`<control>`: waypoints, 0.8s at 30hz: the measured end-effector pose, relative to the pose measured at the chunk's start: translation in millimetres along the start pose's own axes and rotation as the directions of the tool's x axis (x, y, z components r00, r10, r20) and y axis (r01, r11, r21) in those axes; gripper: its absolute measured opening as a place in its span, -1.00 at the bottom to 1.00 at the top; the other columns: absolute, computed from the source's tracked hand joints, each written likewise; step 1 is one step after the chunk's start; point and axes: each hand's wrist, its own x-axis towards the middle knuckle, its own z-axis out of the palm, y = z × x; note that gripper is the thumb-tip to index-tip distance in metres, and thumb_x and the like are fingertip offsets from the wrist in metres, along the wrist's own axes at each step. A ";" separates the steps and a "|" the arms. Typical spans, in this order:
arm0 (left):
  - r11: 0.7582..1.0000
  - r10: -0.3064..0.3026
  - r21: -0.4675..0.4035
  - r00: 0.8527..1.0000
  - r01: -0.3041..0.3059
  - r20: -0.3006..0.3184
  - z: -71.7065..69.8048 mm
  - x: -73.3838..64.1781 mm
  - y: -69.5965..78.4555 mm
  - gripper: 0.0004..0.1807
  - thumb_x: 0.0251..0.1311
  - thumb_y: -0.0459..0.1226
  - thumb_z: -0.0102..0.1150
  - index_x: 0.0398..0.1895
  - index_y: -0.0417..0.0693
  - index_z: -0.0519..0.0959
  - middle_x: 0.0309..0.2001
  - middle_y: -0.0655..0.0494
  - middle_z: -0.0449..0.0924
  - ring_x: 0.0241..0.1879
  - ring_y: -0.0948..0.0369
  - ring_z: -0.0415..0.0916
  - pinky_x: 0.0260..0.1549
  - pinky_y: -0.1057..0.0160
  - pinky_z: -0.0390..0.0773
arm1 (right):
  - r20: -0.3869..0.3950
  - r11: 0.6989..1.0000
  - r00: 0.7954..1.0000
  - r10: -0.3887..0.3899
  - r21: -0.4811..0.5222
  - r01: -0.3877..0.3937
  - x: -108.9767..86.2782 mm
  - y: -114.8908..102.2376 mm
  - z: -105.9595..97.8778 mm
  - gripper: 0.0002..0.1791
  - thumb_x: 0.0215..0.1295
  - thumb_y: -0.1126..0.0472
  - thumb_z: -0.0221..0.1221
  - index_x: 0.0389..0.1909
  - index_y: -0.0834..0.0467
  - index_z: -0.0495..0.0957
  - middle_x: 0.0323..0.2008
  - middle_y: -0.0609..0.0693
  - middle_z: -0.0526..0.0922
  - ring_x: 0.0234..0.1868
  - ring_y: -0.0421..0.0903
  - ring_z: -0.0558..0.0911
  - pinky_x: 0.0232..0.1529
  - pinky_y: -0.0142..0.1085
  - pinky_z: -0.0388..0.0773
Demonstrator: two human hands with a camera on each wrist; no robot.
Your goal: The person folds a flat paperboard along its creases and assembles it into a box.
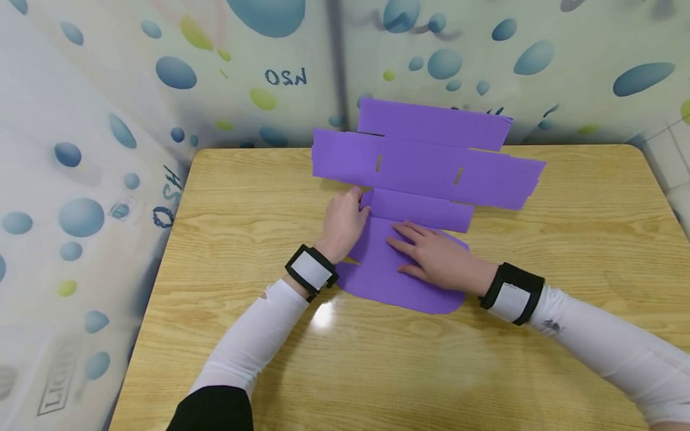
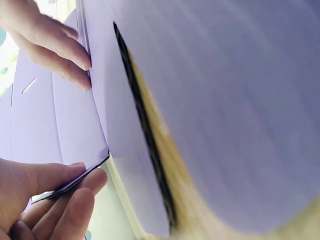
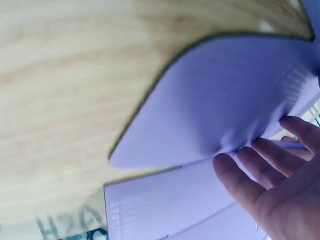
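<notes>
A purple cardboard box blank [image 1: 417, 164] lies partly unfolded on the table, with slots in its middle panel and rounded flaps at the near end. My left hand [image 1: 343, 222] pinches a small flap [image 2: 67, 189] at the blank's left side between thumb and fingers, as the left wrist view shows. That flap stands tilted up from the fold. On the near panel [image 1: 388, 287] rests my right hand [image 1: 439, 257], fingers spread and fairly straight. In the right wrist view, its fingertips [image 3: 226, 165] touch the purple cardboard close to a crease.
The wooden table [image 1: 242, 197] extends on both sides of the blank. Behind it and to the left hangs a pale curtain [image 1: 215, 90] with blue and green drops. The blank's far panels lean up near the table's back edge.
</notes>
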 end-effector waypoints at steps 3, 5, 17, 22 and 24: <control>1.000 0.001 -0.012 1.000 -0.001 0.002 -1.1 0.3 -0.7 -0.82 0.31 -0.36 0.38 -0.36 -0.23 0.55 -0.44 -0.04 0.64 -0.44 0.05 0.60 -0.47 0.12 0.53 | -0.069 1.000 0.998 0.004 -0.028 -0.006 2.9 7.3 -13.8 -0.30 0.29 0.00 0.42 0.36 0.26 0.50 0.38 0.34 0.41 0.39 0.34 0.38 0.19 0.27 0.47; 1.000 0.001 -0.026 1.000 -0.001 0.003 -1.8 0.6 -1.4 -0.81 0.31 -0.36 0.37 -0.39 -0.21 0.53 -0.45 -0.03 0.61 -0.45 0.06 0.57 -0.49 0.13 0.51 | -0.170 0.999 0.985 0.011 -0.040 -0.018 6.7 14.5 -30.4 -0.31 0.23 0.06 0.47 0.32 0.26 0.53 0.35 0.34 0.44 0.35 0.34 0.41 0.17 0.30 0.46; 0.999 -0.001 -0.036 1.000 0.001 0.004 -2.5 1.5 -3.4 -0.73 0.29 -0.37 0.39 -0.46 -0.18 0.47 -0.51 0.01 0.55 -0.50 0.11 0.48 -0.52 0.18 0.45 | -0.464 0.902 0.779 0.420 0.119 -0.416 13.3 77.3 -127.2 -0.12 0.26 0.31 0.37 0.51 0.43 0.15 0.21 0.54 0.39 0.23 0.52 0.36 0.22 0.34 0.29; 1.000 0.002 -0.029 1.000 -0.002 0.021 -2.1 2.6 -5.8 -0.69 0.29 -0.38 0.39 -0.50 -0.15 0.43 -0.52 0.02 0.53 -0.51 0.12 0.48 -0.53 0.18 0.44 | -0.437 0.905 0.797 0.416 0.111 -0.411 14.2 74.4 -130.8 -0.46 0.29 0.41 0.31 0.23 0.53 0.41 -0.06 0.50 0.51 -0.03 0.46 0.45 0.05 0.29 0.34; 1.000 0.009 -0.030 1.000 -0.008 0.015 -2.3 3.6 -7.6 -0.67 0.28 -0.38 0.39 -0.52 -0.14 0.41 -0.52 0.03 0.51 -0.50 0.11 0.46 -0.52 0.16 0.44 | -0.438 0.917 0.812 0.386 0.091 -0.388 14.9 68.6 -130.4 -0.58 0.29 0.44 0.30 0.11 0.53 0.47 -0.09 0.48 0.55 -0.06 0.44 0.50 0.04 0.28 0.37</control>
